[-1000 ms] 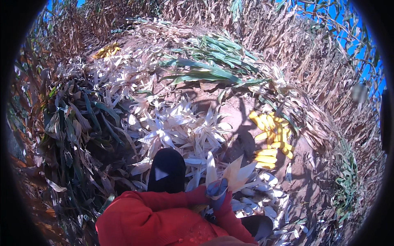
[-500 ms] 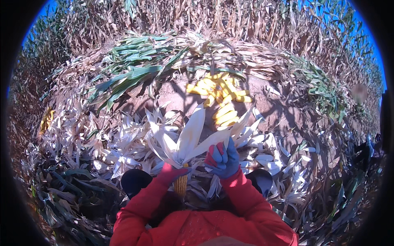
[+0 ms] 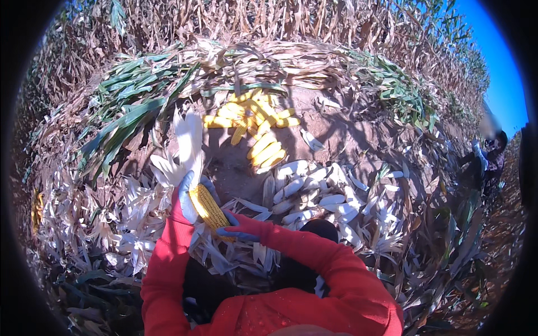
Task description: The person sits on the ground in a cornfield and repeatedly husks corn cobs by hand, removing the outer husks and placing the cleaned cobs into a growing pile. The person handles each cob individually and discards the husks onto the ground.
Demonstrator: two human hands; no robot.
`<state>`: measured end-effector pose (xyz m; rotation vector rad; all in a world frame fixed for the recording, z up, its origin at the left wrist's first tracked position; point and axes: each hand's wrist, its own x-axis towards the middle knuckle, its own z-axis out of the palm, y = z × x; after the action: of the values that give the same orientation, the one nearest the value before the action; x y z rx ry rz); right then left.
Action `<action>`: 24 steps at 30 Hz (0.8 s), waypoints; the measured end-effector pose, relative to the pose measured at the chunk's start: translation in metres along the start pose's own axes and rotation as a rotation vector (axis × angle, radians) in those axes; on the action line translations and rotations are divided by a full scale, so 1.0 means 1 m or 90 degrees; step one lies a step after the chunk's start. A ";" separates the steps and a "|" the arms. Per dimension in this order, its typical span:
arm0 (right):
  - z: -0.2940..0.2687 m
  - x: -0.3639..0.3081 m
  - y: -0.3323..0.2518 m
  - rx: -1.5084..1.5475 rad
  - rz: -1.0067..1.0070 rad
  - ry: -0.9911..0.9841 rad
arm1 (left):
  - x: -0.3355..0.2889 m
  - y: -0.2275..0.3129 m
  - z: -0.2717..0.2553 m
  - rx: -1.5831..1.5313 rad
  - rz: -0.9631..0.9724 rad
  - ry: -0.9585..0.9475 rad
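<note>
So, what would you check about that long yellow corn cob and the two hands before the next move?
1. Long yellow corn cob bared: ok on the visible side.
2. Gloved left hand at its husk end: ok.
3. Gloved right hand at its other end: ok.
4. Pale papery husk detached: cannot tell; the left hand hides the join.
5. Other person clear of both hands: ok, off at far right.

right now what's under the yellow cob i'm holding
Pale dry husks show below the yellow cob; anything directly beneath is covered by the cob and right hand.
</note>
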<state>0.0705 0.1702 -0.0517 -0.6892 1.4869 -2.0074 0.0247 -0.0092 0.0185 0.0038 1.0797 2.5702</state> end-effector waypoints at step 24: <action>-0.043 0.036 -0.012 0.087 0.161 0.263 | 0.039 0.052 -0.107 0.163 0.190 0.427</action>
<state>0.0138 0.1780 -0.0480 -0.0228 1.5480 -2.1057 -0.0432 -0.1040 -0.0265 -0.7298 1.7512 2.7371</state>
